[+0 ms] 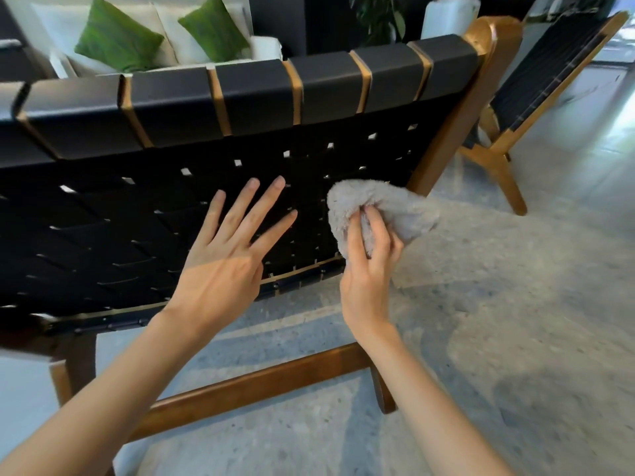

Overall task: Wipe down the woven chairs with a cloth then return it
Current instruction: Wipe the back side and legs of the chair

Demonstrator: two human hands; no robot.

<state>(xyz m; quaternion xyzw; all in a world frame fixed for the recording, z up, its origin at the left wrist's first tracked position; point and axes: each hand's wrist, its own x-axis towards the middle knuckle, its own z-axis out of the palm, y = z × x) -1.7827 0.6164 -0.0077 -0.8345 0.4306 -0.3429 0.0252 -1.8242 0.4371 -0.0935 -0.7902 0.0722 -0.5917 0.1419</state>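
Observation:
The back of a woven chair (137,207) fills the left and middle of the view, black straps on a brown wooden frame. My left hand (226,255) lies flat with fingers spread against the black weave. My right hand (369,269) grips a bunched grey fluffy cloth (388,204) and holds it against the lower right corner of the chair back, next to the wooden side post. A second woven chair (549,73) of the same make stands at the upper right.
A white sofa (165,32) with two green cushions (117,36) stands behind the near chair. A leafy plant (381,15) is at the top middle. Grey speckled floor (515,321) spreads to the right and below.

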